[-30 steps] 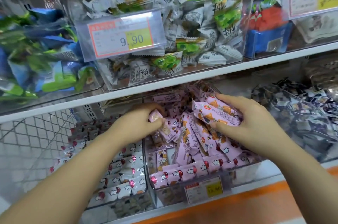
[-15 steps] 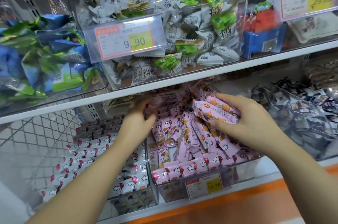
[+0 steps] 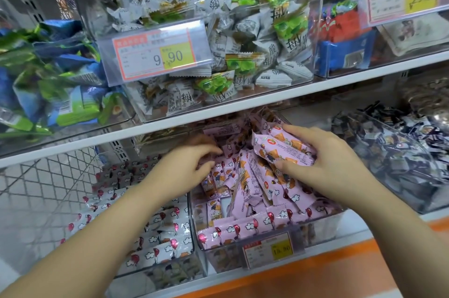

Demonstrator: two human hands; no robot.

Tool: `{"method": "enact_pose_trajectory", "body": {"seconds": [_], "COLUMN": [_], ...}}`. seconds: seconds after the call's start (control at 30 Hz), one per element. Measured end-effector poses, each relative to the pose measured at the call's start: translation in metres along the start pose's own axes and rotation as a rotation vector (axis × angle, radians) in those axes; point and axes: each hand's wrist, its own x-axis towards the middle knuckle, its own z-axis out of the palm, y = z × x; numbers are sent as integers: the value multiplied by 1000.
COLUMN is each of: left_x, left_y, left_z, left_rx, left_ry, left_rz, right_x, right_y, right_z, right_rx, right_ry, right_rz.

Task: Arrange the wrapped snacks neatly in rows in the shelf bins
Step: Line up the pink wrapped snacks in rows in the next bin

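Note:
A clear plastic bin (image 3: 323,227) on the lower shelf holds a loose heap of pink wrapped snacks (image 3: 245,183), with a neat row of them along its front. My right hand (image 3: 323,159) grips a bundle of several pink snacks (image 3: 279,147) above the right side of the heap. My left hand (image 3: 187,164) reaches into the bin's back left, fingers curled down among the wrappers; whether it holds one is hidden. To the left, another clear bin (image 3: 170,263) carries white wrapped snacks (image 3: 155,237) lying in rows.
The upper shelf (image 3: 243,105) overhangs the bins, with a bin of grey-green sweets (image 3: 238,37) and a 9.90 price tag (image 3: 155,54). Blue-green packets (image 3: 56,83) lie upper left. A bin of dark wrapped sweets (image 3: 398,151) stands right. Wire mesh (image 3: 43,181) is at left.
My left hand has let go of the pink snack it pinched and moved back and right, deeper into the bin. My right hand keeps its bundle in nearly the same place.

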Motion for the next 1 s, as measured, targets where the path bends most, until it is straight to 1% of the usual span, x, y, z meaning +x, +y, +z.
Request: {"method": "enact_pose_trajectory", "body": {"seconds": [0.03, 0.1, 0.17, 0.23, 0.33, 0.47, 0.57, 0.7, 0.83, 0.93, 1.0], "left_x": [1, 7, 18, 33, 54, 70, 70, 67, 58, 54, 54], "left_y": [4, 5, 3, 3, 7, 4, 3, 5, 11, 15, 14], "left_z": [0, 5, 14, 21, 29, 47, 57, 62, 65, 64, 62], "left_rx": [-21, -34, 21, 129, 310, 441, 525, 564, 621, 617, 568], "left_ry": [-31, -190, -423, -609, -809, -995, -1045, -1035, -1035, -1023, -1011], "left_rz": [58, 127, 97, 63, 42, -11, -25, -23, 19, 27, 30], "right_x": [0, 1, 0, 0, 0, 0, 1, 1, 0, 0, 0], "right_y": [1, 1, 0, 0, 1, 2, 3, 4, 2, 1, 1], "right_z": [0, 1, 1, 1, 1, 1, 1, 2, 1, 0, 0], "right_rx": [-1, -7, -7, 4, 27, 38, 32, 11, -3, -4, -6], "right_ry": [2, 2, 2, 9, 6, 6, 1, -5, -6, -7, -10], "right_rz": [-4, -9, -14, -23, -20, -21, -23, -17, -15, -12, -12]}}
